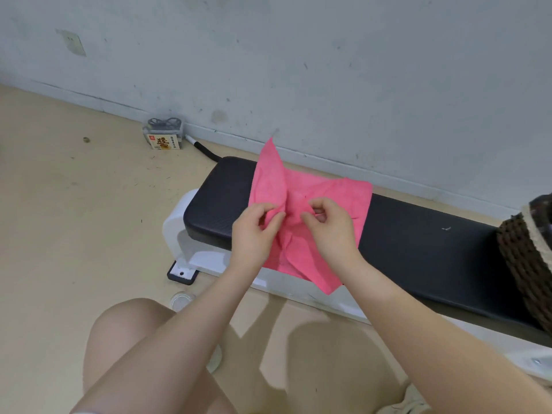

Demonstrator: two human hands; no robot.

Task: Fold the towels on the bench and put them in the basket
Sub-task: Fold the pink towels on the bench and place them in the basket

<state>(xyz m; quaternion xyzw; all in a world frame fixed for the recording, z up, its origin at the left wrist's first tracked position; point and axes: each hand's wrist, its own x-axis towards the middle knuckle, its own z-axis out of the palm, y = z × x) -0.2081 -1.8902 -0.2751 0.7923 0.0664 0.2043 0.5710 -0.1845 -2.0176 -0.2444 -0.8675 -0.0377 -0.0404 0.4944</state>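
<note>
Towel (316, 189), one pink piece, is held up over the near edge of the desk (418, 243), close to its left end. It is crumpled and only partly spread: one corner points up toward the wall, another corner hangs down in front of the desk, and the right part lies open above the black pad.

Both hands come from below with bare forearms stretched forward. The left hand (254, 231) pinches a fold of the towel between thumb and fingers, with the back of the hand toward the camera. The right hand (331, 225) is just beside it, its fingers curled and closed on the cloth near the middle. The two hands are near each other but not touching, and both are closed narrow on the same towel.

I count one towel, one desk and one basket (531, 258). The basket is dark and woven with a pale rim; it stands on the right end of the desk and is cut by the frame edge, well apart from the towel. What is inside it I cannot tell.

On the floor near the wall stands one small box (164, 135). The person's bare knees show at the bottom.
</note>
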